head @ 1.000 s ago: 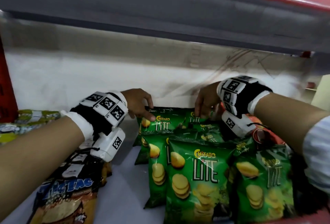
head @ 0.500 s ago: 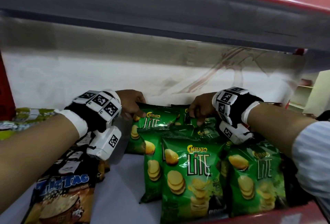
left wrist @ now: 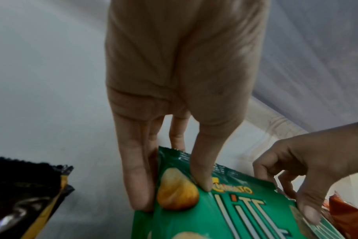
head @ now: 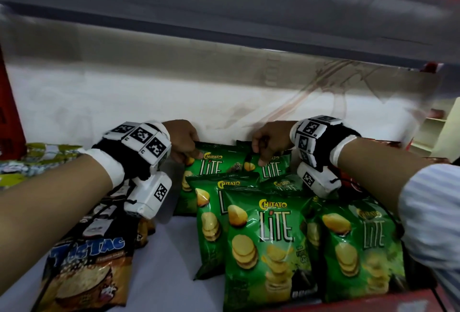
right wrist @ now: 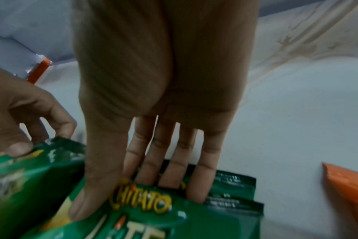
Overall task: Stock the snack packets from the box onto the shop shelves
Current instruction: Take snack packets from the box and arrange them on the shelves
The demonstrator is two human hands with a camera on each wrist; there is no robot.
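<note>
- The left hand (head: 183, 141) pinched the top edge of a green chip packet (head: 211, 162) at the back of the shelf (head: 169, 262).
- The right hand (head: 270, 142) gripped the top of the neighbouring green packet (head: 272, 168), thumb in front.
- More green packets (head: 268, 244) stood in front; a brown snack bag (head: 84, 274) lay to their left.

The green chip bags (head: 268, 244) looked like shiny, smooth plastic. Left of them, the brown bag (head: 84, 272) shone too. Under them, the white shelf (head: 169, 262) looked smooth and dull.
</note>
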